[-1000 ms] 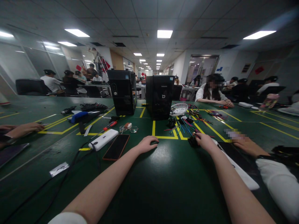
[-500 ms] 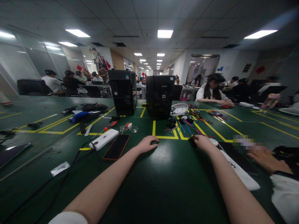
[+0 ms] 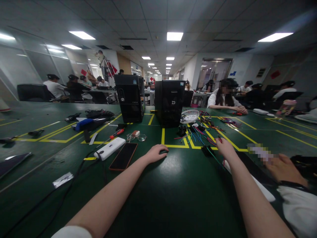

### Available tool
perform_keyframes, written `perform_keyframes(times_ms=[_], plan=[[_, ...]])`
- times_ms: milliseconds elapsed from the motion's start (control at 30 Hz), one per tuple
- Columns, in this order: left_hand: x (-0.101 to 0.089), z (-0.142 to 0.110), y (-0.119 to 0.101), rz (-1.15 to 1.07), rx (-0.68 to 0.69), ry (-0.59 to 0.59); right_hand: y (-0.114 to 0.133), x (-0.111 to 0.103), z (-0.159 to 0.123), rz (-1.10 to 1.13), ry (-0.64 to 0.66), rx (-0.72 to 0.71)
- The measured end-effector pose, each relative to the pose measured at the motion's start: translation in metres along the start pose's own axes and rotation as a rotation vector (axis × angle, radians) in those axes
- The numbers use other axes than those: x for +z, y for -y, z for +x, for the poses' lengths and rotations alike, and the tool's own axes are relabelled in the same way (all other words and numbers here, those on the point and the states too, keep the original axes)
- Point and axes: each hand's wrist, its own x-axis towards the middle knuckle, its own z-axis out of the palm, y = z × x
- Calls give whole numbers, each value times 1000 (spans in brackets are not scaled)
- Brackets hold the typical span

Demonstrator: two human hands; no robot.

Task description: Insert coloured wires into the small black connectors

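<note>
My left hand (image 3: 157,153) rests on the green table (image 3: 173,195), fingers curved and apart from the thumb, with nothing visible held. Close to its left lies a dark phone (image 3: 123,156) in a brown case. Over on the right, my right hand (image 3: 225,146) has its fingers pinched together around a small dark reddish thing, too small to make out. A black connector (image 3: 206,151) with a green wire lies just left of that hand. Beyond it spreads a bundle of coloured wires (image 3: 198,133), whose red and blue ends reach close to my fingertips.
Two black computer towers (image 3: 169,104) stand ahead, beside a white basket (image 3: 190,115). A white power bank (image 3: 111,147), a red screwdriver (image 3: 117,133) and glasses (image 3: 141,137) lie left. At right, a co-worker's hand (image 3: 288,168) is near; another person (image 3: 225,96) sits opposite.
My right hand has moved right and slightly away from me, off the black connector, which now lies on the table. The left hand stays in place. The co-worker's hand at right has shifted slightly.
</note>
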Motion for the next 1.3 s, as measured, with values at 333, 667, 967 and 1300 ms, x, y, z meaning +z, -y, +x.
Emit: perform_keyframes(times_ms=[333,667,967,1300], plan=[[0,1,-1,5,19,4,-21,2,3,-181,132,-131],[-3,-1,-5,30,-5,27,-8,3,-5,-218,183,-147],[-3,0,-4,22,-2,30,-8,10,-2,-344,180,-278],[-1,-1,-1,30,8,19,-7,9,0,-376,186,-264]])
